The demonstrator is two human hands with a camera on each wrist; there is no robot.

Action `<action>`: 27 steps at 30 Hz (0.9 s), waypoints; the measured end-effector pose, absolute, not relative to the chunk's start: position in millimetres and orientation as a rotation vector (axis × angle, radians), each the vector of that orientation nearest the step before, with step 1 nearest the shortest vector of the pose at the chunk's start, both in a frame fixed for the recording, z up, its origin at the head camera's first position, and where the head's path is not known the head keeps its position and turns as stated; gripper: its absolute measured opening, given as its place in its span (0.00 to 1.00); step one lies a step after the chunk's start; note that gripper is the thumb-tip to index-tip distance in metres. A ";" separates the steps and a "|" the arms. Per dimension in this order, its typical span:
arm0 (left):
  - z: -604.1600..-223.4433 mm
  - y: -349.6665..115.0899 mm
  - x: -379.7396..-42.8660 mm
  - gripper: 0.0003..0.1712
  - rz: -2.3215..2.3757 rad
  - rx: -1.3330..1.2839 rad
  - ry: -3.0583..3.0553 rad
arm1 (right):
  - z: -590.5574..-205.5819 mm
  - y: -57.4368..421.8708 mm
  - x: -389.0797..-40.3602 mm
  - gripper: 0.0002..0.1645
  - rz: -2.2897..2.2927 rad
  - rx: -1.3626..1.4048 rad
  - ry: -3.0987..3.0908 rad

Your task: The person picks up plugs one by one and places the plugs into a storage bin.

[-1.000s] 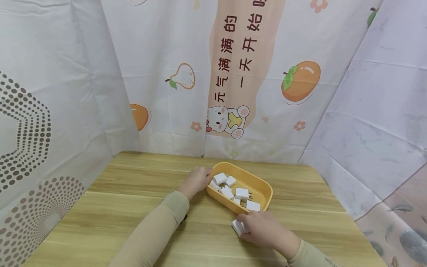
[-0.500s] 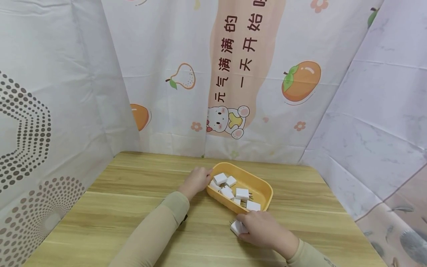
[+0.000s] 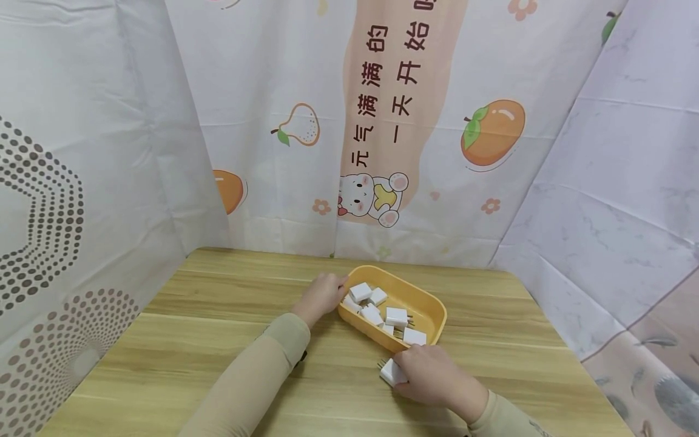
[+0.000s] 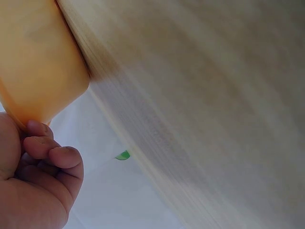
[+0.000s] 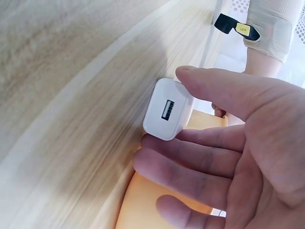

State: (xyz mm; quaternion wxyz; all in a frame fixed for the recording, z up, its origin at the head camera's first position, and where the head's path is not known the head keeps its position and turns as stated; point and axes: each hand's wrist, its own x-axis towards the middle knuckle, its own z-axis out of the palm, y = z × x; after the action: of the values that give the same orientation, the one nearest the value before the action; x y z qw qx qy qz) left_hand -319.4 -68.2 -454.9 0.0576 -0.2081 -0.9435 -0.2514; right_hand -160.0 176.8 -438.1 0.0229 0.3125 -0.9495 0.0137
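A white USB charger plug (image 3: 392, 372) with metal prongs is pinched between the thumb and fingers of my right hand (image 3: 431, 375), just in front of the tray. In the right wrist view the charger's USB port (image 5: 167, 109) faces the camera, close to the tabletop. My left hand (image 3: 321, 296) grips the left end of a yellow-orange tray (image 3: 420, 296); the left wrist view shows fingers (image 4: 65, 156) curled at its rim. Several more white chargers (image 3: 396, 317) lie loosely in the tray, mostly toward its left and front, some with prongs showing.
The tray rests on a wood-grain table (image 3: 229, 340), toward its back edge. Printed curtains hang behind (image 3: 273, 152) and along both sides. A black band with a yellow label (image 5: 243, 29) is on the left wrist.
My right hand shifts and turns the charger slightly at nearly the same spot, and its prongs come into view. The left hand and the tray stay put.
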 end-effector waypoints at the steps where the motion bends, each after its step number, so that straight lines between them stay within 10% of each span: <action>1: -454.9 -68.2 -319.3 0.20 -0.761 -0.632 -2.859 | -438.4 177.0 -159.8 0.18 0.040 0.965 -2.942; 27: -454.1 -68.2 -317.7 0.19 -0.769 -0.654 -2.826 | -429.8 178.5 -157.5 0.15 0.126 0.962 -2.963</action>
State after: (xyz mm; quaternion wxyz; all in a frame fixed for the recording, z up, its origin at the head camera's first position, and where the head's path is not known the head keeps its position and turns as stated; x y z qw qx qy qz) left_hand -317.7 -68.2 -454.1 0.0703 -0.2174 -0.9393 -0.2557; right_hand -157.5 178.5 -429.8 0.0118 0.3084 -0.9503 0.0404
